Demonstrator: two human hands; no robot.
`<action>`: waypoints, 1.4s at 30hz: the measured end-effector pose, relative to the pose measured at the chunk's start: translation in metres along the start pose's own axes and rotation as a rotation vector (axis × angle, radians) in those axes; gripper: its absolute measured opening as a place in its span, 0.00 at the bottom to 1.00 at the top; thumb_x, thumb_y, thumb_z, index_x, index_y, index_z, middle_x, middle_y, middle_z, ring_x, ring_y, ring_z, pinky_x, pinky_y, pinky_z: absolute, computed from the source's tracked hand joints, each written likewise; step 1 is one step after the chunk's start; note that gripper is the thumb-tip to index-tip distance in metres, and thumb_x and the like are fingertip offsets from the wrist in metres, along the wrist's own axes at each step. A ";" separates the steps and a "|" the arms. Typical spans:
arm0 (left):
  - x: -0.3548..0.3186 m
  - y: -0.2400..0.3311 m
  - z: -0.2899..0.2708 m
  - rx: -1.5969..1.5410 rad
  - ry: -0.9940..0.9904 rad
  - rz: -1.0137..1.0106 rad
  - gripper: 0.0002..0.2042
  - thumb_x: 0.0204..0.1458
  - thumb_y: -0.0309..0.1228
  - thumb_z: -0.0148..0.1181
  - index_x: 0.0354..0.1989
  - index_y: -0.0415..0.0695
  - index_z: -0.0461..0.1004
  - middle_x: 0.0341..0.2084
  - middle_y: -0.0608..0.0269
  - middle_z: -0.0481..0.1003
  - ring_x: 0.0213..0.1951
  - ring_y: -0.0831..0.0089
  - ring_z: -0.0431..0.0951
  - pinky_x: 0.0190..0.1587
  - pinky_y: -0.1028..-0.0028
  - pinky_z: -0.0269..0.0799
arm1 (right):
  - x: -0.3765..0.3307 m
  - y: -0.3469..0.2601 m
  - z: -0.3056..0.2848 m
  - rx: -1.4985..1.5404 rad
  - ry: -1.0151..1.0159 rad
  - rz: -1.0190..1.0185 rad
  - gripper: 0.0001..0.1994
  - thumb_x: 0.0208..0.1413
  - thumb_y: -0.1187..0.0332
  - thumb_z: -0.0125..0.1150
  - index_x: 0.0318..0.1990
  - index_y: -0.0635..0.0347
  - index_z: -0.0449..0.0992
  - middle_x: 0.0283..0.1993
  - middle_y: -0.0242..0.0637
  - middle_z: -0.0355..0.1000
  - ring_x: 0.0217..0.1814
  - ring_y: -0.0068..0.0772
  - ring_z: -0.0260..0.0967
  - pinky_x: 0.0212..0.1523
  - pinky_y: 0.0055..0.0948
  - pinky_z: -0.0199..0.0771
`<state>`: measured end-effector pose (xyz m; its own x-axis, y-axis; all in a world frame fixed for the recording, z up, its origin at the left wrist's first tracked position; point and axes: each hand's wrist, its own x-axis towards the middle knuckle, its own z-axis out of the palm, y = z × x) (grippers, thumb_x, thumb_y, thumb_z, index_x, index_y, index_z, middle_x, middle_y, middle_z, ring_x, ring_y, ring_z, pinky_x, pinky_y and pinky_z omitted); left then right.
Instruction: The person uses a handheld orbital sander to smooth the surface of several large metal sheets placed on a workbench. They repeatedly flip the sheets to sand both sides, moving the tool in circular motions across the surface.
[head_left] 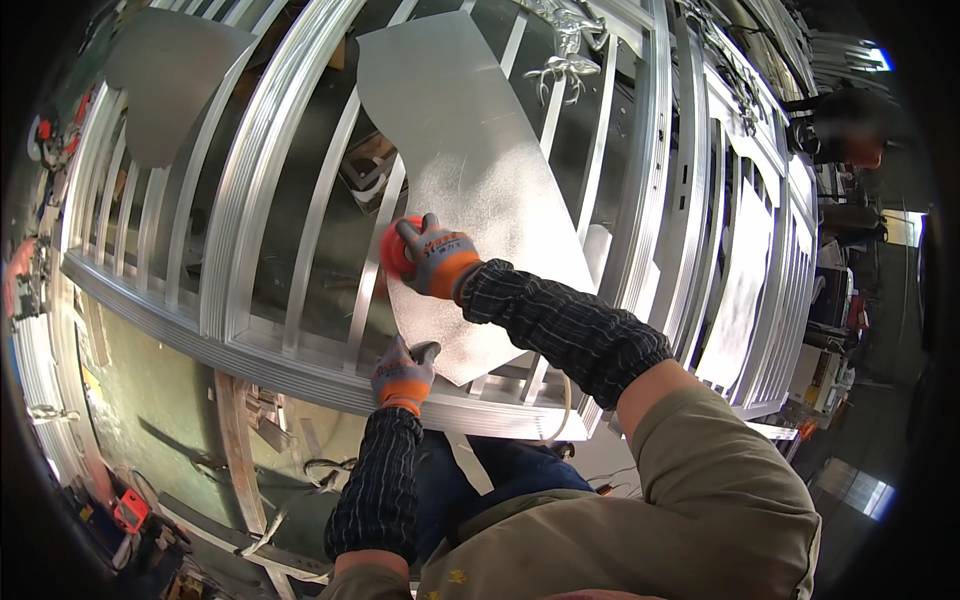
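A curved silver metal sheet [470, 150] lies over the bars of an aluminium frame [260, 180]. With a grey and orange work glove on, my right hand [440, 260] is closed round a red, round, ring-like object [397, 247] at the sheet's left edge. The hand hides part of that object, so its exact kind does not show. Nearer to me, my gloved left hand [403, 375] is at the sheet's lower left corner, above the frame's near rail. Its thumb and fingers are drawn together, and what lies between them is too small to make out.
Another grey sheet [180, 65] rests on the bars at the far left. Silver deer-shaped ornaments [568, 65] lie at the far side. More barred frames with a pale sheet [740, 290] stand to the right. At the far right is another person [850, 125]. Below left, a wooden post [240, 450] shows.
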<state>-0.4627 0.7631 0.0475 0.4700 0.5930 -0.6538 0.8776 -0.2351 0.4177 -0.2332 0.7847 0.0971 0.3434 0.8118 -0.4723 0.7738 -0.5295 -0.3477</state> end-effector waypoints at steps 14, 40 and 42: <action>0.001 -0.002 0.006 0.173 0.016 -0.063 0.28 0.53 0.53 0.68 0.52 0.43 0.75 0.44 0.48 0.83 0.47 0.51 0.83 0.51 0.56 0.77 | 0.044 0.157 -0.076 0.180 0.311 0.592 0.41 0.48 0.44 0.72 0.68 0.48 0.63 0.60 0.59 0.68 0.59 0.63 0.75 0.61 0.48 0.76; 0.168 0.099 -0.095 0.059 0.126 0.152 0.58 0.37 0.67 0.74 0.69 0.36 0.61 0.59 0.40 0.74 0.61 0.47 0.74 0.60 0.57 0.74 | 0.151 0.101 -0.120 0.189 0.241 0.523 0.35 0.50 0.46 0.70 0.61 0.51 0.66 0.58 0.60 0.71 0.55 0.64 0.76 0.55 0.51 0.78; 0.176 0.095 -0.072 0.040 0.067 0.125 0.61 0.34 0.69 0.75 0.70 0.35 0.59 0.62 0.38 0.71 0.63 0.47 0.72 0.63 0.58 0.72 | 0.115 0.068 -0.092 0.167 0.169 0.376 0.41 0.48 0.47 0.74 0.67 0.48 0.63 0.60 0.65 0.67 0.50 0.68 0.78 0.53 0.52 0.80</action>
<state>-0.3035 0.9006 0.0171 0.5701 0.6069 -0.5537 0.8160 -0.3402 0.4673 -0.0923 0.8648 0.0931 0.6776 0.5766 -0.4564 0.4865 -0.8169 -0.3098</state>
